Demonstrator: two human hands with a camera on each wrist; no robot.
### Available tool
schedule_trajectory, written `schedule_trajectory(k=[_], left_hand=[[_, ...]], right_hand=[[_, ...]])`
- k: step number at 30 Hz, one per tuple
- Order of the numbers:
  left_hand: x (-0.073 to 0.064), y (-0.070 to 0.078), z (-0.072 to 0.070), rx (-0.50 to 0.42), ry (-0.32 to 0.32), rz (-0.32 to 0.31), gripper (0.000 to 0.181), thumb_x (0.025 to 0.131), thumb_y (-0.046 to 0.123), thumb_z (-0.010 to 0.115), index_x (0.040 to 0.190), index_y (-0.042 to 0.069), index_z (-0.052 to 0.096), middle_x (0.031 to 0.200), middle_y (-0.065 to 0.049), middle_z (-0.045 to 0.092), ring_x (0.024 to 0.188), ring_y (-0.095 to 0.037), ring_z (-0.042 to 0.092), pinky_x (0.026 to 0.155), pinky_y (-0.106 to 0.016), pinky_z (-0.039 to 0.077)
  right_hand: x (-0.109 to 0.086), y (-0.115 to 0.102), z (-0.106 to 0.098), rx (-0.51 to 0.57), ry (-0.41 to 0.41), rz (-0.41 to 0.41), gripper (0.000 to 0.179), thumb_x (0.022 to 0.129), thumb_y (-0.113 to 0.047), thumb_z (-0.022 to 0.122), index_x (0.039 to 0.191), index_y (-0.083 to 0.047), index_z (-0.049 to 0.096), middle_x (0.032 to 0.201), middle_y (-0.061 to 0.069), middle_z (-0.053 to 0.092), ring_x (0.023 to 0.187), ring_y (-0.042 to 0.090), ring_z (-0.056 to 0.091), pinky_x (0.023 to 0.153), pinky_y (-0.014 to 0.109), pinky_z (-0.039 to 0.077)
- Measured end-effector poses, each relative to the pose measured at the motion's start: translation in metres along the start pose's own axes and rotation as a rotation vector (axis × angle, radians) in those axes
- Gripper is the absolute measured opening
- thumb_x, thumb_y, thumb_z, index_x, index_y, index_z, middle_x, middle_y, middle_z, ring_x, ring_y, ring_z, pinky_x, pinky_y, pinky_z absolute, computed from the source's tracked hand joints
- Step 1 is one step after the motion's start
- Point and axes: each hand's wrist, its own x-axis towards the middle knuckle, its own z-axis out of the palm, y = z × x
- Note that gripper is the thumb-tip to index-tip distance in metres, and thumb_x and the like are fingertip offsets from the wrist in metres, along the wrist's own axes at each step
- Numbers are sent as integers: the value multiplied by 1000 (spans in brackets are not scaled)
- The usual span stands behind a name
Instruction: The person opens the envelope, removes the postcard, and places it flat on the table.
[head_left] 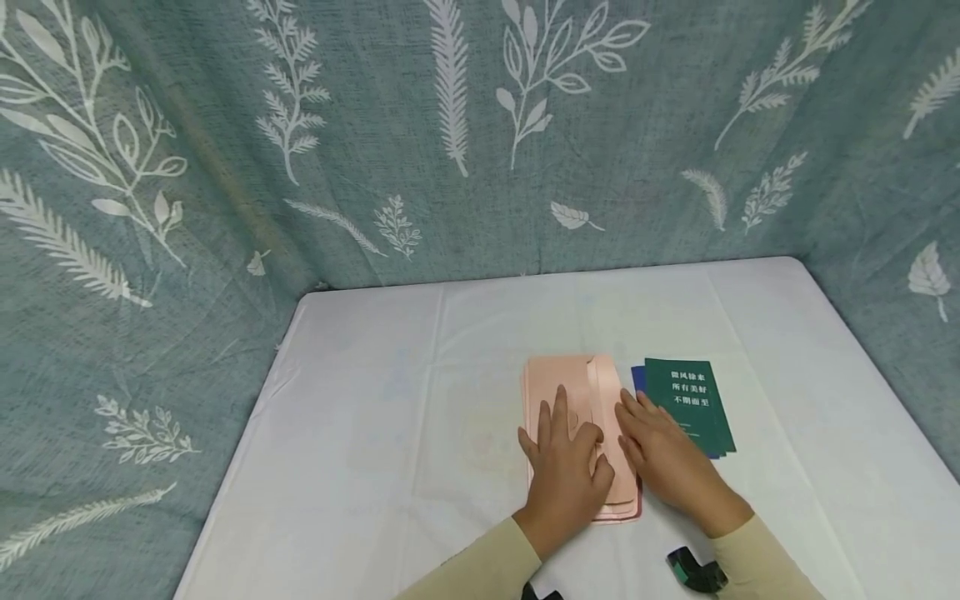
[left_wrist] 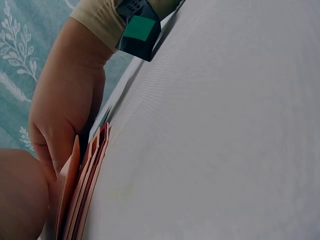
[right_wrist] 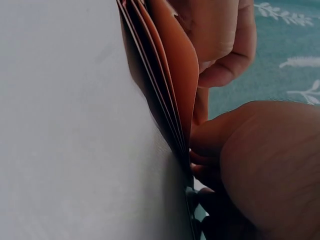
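A stack of pale pink paper envelopes (head_left: 558, 372) lies on the table, the top one with a folded strip-like flap (head_left: 609, 392) along its right side. My left hand (head_left: 564, 475) rests on the top envelope with three fingers stretched out, its index finger and thumb bent near the flap. At the stack's right edge, my right hand (head_left: 667, 458) lays its extended fingers on the flap side. In the left wrist view the layered envelopes (left_wrist: 85, 190) stand out edge-on, the top one slightly raised. The right wrist view shows the top envelope (right_wrist: 177, 65) bulging above the others.
Right of the stack, a dark green booklet (head_left: 678, 404) with white characters lies over a blue one (head_left: 638, 379), partly covered by my right hand. A white cloth covers the table (head_left: 360, 433). A green leaf-patterned curtain (head_left: 480, 125) hangs behind and at the sides.
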Motion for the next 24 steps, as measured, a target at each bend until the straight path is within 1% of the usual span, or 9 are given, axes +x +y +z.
schedule_trajectory(k=[6,9,13,16,18,21,24], left_hand=[[-1,1,0,-30,10,-5,7,95,17,62,102,16,66,169,-29,35,151,-63,27,99,-95,16],[-2,0,0,-42,23,5,5,95,16,62,100,16,63,166,-29,39,151,-64,28,99,-95,16],[-2,0,-1,-53,18,6,5,95,17,61,100,16,63,167,-28,39,151,-64,27,99,-95,16],[-3,-1,-1,-61,1,-2,7,97,18,59,102,15,63,168,-27,38,152,-63,25,100,-95,14],[-4,-1,-1,-69,-8,-5,9,98,18,57,103,15,64,169,-26,37,153,-62,23,101,-95,14],[-4,-1,-2,-74,-7,-5,10,99,17,56,105,15,65,169,-26,37,154,-62,22,101,-95,13],[-5,0,-3,-72,-1,-4,11,100,16,56,105,15,65,169,-25,38,154,-61,23,102,-94,14]], right_hand=[[2,3,-2,-57,6,-59,50,106,-9,70,151,9,58,163,26,47,153,47,38,119,63,34],[5,4,-3,-77,5,-104,51,105,-7,70,152,7,57,165,23,45,154,46,36,120,63,33],[9,4,-6,-69,1,-179,51,105,-6,70,155,2,58,166,17,46,155,43,36,119,62,35],[12,2,-8,-33,-39,-206,51,109,-10,67,158,-3,56,167,12,46,156,40,36,117,62,38],[14,2,-9,-9,-84,-206,51,111,-12,64,161,-6,54,168,11,45,157,38,35,116,62,39],[16,1,-9,9,-139,-201,49,113,-14,62,161,-8,54,167,13,46,155,40,38,116,63,39],[17,1,-9,8,-161,-212,46,112,-13,61,157,-7,59,164,16,49,152,44,41,115,64,39]])
